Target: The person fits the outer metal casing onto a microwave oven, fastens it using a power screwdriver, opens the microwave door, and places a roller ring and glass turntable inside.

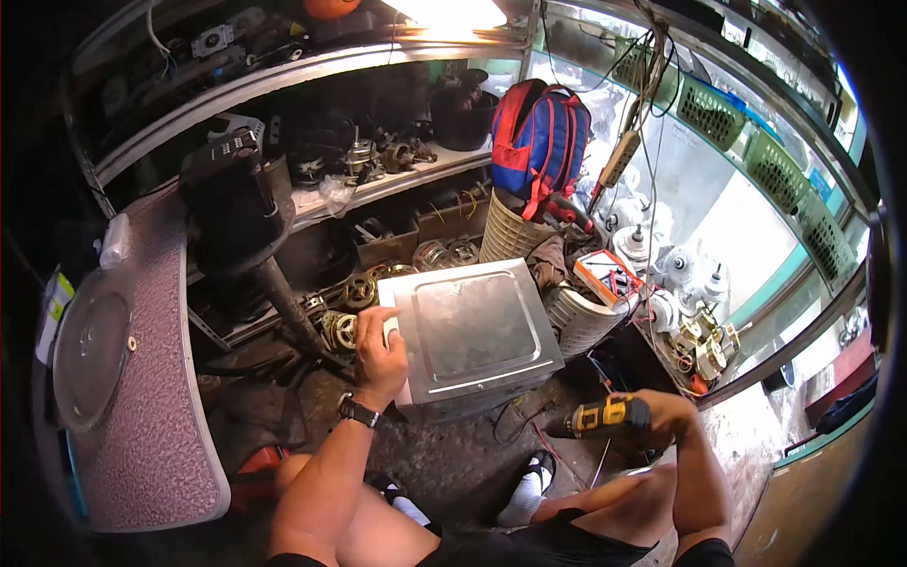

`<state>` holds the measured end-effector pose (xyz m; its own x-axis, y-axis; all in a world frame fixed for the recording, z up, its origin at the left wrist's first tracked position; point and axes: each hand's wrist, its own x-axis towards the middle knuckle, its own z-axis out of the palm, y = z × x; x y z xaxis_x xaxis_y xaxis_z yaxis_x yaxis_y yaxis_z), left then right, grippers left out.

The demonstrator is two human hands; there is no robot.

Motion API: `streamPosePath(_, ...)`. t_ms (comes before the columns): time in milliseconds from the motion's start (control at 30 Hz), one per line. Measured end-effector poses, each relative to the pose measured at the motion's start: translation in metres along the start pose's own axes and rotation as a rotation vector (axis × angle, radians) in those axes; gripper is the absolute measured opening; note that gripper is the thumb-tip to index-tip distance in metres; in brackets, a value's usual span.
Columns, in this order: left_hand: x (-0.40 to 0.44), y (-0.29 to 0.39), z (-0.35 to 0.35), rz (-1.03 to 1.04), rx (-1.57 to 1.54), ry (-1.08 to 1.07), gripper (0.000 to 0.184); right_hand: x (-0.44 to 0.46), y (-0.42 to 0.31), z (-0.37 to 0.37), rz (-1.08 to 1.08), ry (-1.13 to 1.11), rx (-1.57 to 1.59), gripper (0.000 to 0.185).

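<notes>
A grey sheet-metal appliance case point(477, 326) with a raised rectangular outline on top sits on the floor in front of me. My left hand point(381, 364), with a dark watch on its wrist, rests at the case's left edge, fingers bent over it and the thumb close to the forefinger. In my right hand point(661, 412) is a yellow and black cordless drill point(605, 416), held off to the right of the case and apart from it. Its front end points left, towards the case's near right side; the tip is blurred and dark.
A pink speckled table point(156, 378) with a round glass plate point(93, 350) stands at left. Behind are shelves of motor parts point(364, 161). A red and blue backpack point(543, 137) tops a woven basket point(510, 231). White motors point(675, 265) line the window; thin wires point(515, 425) lie on the floor.
</notes>
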<state>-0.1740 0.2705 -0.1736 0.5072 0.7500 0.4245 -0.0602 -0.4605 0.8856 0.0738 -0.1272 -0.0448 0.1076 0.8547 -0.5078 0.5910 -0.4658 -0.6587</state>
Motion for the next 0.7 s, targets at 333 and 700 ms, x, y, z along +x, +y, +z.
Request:
streamPosePath(333,-0.011,-0.017,0.016,-0.136,0.146,0.018,0.053,0.060,0.221,0.151,0.238,0.463,-0.147,0.062)
streamPosePath(700,-0.011,-0.012,0.017,-0.263,0.003,0.034,0.053,0.119,0.303,0.218,0.436,0.455,-0.485,0.083)
